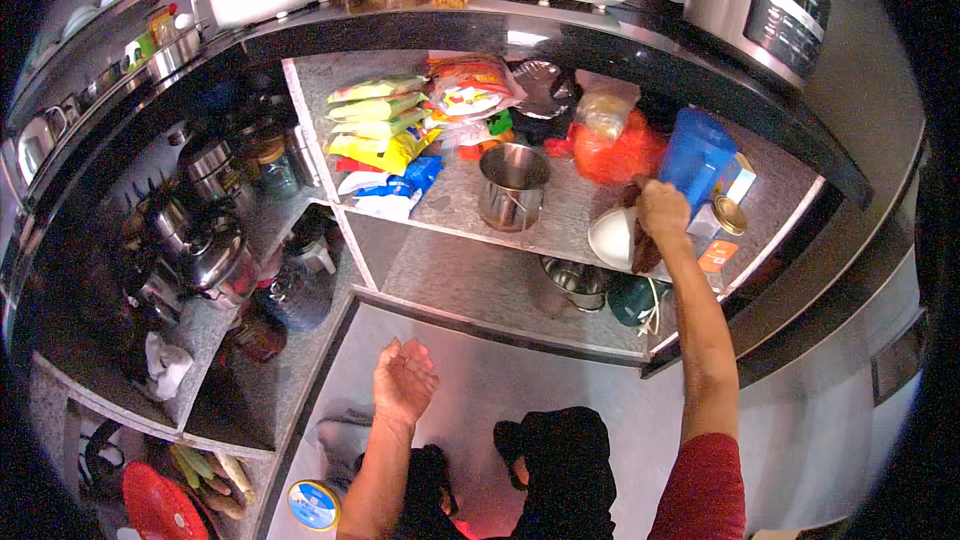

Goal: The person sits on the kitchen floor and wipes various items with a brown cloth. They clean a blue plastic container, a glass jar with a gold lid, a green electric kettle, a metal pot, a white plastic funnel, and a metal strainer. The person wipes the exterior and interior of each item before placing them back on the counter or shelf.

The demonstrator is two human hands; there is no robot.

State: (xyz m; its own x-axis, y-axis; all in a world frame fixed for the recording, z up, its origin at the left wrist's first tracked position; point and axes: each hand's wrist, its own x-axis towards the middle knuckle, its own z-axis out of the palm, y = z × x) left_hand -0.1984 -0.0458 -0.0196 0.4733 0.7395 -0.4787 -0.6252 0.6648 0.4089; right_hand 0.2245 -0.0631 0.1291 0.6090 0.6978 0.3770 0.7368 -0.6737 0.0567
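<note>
My right hand reaches onto the upper shelf, its fingers closed at a dark reddish-brown item whose kind I cannot make out. Against that item is a white bowl, tilted on the shelf. A blue plastic jug and a jar with a gold lid stand just beyond and to the right of this hand. My left hand hangs over the floor, palm up, fingers slightly curled and apart, holding nothing. A steel pot stands on the shelf left of the bowl.
Packets and a red plastic bag crowd the shelf's back. Below sit a steel bowl and a dark green container. Steel cookware fills the left cabinet. A black counter edge overhangs the shelf. A blue-lidded tub is on the floor.
</note>
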